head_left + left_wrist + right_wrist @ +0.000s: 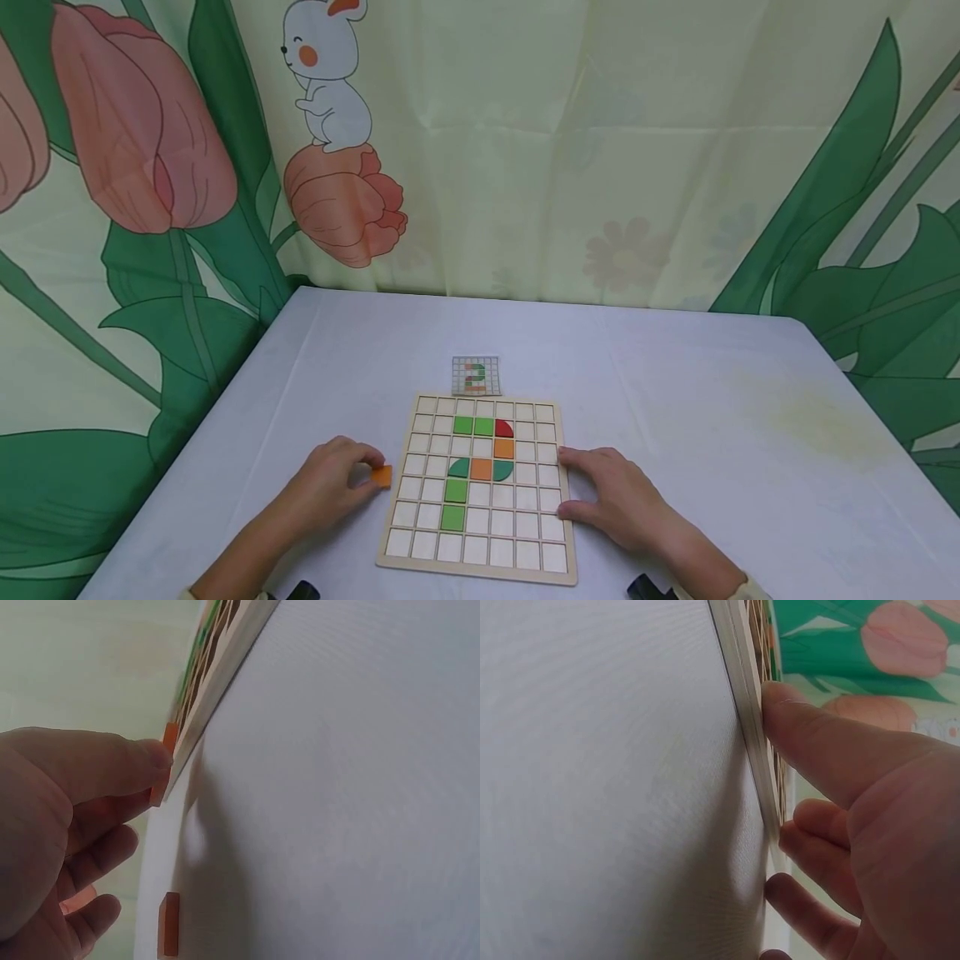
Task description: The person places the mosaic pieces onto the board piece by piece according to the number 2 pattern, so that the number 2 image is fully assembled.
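Between thumb and index finger, my left hand (330,483) pinches an orange square tile (382,477) just off the left edge of a wooden grid board (476,569). In the left wrist view this tile (163,765) stands on edge beside the board's rim. My right hand (618,500) touches the board's right edge with thumb and fingers spread apart. Set in the grid are green squares (454,490), orange squares (481,469), a red rounded piece (503,428) and two dark green rounded pieces (502,471), arranged in a bent line.
A small pattern card (476,376) with a coloured figure lies at the board's far edge. Another orange tile (168,925) rests on the white table (675,400) below the left hand. A printed curtain (510,167) hangs behind the table.
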`<state>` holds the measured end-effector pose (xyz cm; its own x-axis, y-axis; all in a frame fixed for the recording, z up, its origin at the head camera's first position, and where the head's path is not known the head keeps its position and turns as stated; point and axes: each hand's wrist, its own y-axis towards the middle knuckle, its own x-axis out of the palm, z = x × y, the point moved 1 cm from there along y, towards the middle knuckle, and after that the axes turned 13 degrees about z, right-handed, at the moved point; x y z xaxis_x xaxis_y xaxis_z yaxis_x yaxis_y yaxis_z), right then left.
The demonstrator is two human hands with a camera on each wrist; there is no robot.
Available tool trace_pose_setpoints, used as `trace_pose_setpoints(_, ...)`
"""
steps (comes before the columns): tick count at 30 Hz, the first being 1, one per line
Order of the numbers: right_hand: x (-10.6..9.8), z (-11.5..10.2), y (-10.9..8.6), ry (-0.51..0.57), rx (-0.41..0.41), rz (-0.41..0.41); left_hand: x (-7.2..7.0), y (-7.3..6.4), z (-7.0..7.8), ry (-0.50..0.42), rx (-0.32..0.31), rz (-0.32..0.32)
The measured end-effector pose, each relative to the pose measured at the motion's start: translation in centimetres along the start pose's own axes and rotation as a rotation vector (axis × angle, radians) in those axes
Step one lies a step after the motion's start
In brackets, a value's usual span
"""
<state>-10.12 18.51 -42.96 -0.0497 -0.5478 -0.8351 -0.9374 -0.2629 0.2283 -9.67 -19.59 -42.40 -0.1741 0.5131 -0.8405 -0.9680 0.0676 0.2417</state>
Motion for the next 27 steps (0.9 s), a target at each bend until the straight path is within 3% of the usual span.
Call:
trace_pose_setpoints(9,0.3,0.0,0.1,0.001,0.013,-0.007,0.2,0.1,1.0,-0.011,-0.028,-0.033)
trace_pose_setpoints(27,0.2,-0.1,0.1,0.004,0.021,-0.008,1.4,0.2,2.9,-0.056,0.043,-0.057)
